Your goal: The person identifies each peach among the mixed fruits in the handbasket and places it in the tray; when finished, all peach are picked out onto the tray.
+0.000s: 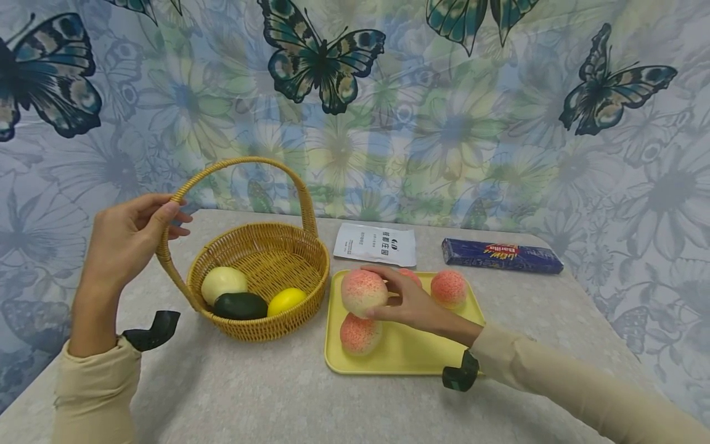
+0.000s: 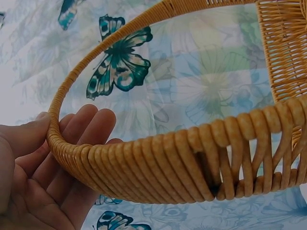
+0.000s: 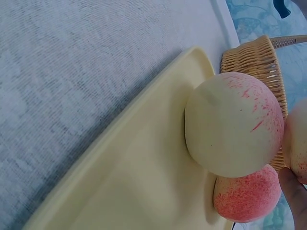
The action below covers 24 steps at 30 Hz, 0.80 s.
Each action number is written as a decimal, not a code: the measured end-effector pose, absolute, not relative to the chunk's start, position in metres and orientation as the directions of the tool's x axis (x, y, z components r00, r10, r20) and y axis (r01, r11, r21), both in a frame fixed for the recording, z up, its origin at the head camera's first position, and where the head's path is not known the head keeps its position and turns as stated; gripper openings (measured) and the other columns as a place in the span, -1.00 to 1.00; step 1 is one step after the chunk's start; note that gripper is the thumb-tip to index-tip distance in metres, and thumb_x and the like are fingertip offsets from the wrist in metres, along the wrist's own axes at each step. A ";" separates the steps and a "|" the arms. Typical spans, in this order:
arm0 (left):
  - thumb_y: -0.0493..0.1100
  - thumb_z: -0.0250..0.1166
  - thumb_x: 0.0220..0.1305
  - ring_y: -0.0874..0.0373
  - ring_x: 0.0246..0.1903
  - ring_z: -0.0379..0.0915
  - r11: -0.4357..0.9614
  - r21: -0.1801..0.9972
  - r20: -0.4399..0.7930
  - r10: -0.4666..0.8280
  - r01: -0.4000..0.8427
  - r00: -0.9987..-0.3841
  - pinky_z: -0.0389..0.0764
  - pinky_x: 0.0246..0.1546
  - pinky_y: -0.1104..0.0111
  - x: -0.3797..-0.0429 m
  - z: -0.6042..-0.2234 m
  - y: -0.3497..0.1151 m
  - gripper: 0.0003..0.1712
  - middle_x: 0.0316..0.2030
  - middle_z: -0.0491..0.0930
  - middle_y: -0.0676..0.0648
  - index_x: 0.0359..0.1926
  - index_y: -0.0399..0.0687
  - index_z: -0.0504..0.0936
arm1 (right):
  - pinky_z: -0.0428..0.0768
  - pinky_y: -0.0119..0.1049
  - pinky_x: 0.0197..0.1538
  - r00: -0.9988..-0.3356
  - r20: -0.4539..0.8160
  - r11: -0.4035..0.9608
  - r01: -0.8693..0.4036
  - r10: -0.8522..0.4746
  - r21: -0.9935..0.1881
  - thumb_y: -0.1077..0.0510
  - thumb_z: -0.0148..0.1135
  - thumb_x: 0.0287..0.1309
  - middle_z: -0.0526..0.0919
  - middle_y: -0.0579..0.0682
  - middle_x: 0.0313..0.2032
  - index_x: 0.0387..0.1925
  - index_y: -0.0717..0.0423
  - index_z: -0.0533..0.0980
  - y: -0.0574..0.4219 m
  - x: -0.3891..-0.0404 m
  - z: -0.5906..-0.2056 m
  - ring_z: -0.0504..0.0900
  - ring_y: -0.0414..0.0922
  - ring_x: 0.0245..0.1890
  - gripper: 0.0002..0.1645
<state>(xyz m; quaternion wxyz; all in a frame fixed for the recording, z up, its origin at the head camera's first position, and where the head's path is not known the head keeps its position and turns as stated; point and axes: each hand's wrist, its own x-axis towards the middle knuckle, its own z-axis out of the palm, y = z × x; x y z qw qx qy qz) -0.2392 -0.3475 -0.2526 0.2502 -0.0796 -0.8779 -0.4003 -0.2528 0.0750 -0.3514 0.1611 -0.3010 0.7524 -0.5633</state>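
Observation:
My left hand [image 1: 124,237] pinches the handle of a wicker basket [image 1: 257,234] between thumb and fingers; the left wrist view shows the thumb on the woven handle [image 2: 120,165]. Inside the basket lie a pale round fruit or vegetable [image 1: 224,285], a dark green oblong one [image 1: 240,306] and a yellow lemon [image 1: 286,301]. With thumb and fingers, my right hand [image 1: 407,302] holds a pink and cream peach [image 1: 363,293] over the left part of a yellow tray [image 1: 410,351]. Another peach [image 1: 360,335] sits just nearer on the tray. In the right wrist view the held peach [image 3: 297,143] is cut off by the edge.
Two more peaches stand along the tray's back, one [image 1: 449,288] at the right and one [image 1: 410,277] partly hidden behind my right hand. Behind the tray lie a white packet [image 1: 375,245] and a blue Barilla pack [image 1: 501,256]. A butterfly-patterned cloth [image 1: 355,154] hangs behind the table.

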 end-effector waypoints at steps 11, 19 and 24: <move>-0.08 0.11 0.42 0.53 -0.46 0.57 0.663 0.665 0.503 -0.057 0.344 -0.862 0.58 -0.47 0.67 -0.240 -0.252 -0.347 -0.61 -0.42 0.53 0.48 0.07 -0.29 0.57 | 0.55 -0.17 0.17 -0.790 0.112 0.190 -0.278 -0.603 -0.942 0.17 0.38 0.11 0.34 -0.03 0.28 0.39 -0.14 0.21 0.085 -0.251 -0.352 0.45 -0.01 0.22 -0.15; -0.08 0.12 0.41 0.53 -0.46 0.57 0.666 0.663 0.503 -0.057 0.342 -0.862 0.58 -0.47 0.67 -0.239 -0.252 -0.347 -0.61 -0.42 0.53 0.48 0.07 -0.27 0.57 | 0.55 -0.14 0.17 -0.819 0.127 0.203 -0.284 -0.560 -0.937 0.17 0.39 0.09 0.36 0.04 0.27 0.38 -0.06 0.22 0.094 -0.246 -0.354 0.46 0.03 0.21 -0.15; -0.09 0.11 0.42 0.53 -0.46 0.57 0.663 0.662 0.510 -0.056 0.350 -0.858 0.59 -0.48 0.66 -0.240 -0.253 -0.347 -0.62 -0.42 0.53 0.48 0.07 -0.28 0.57 | 0.54 -0.15 0.17 -0.832 0.109 0.229 -0.273 -0.544 -0.934 0.14 0.38 0.10 0.39 0.02 0.26 0.38 -0.13 0.22 0.101 -0.244 -0.355 0.46 0.02 0.22 -0.16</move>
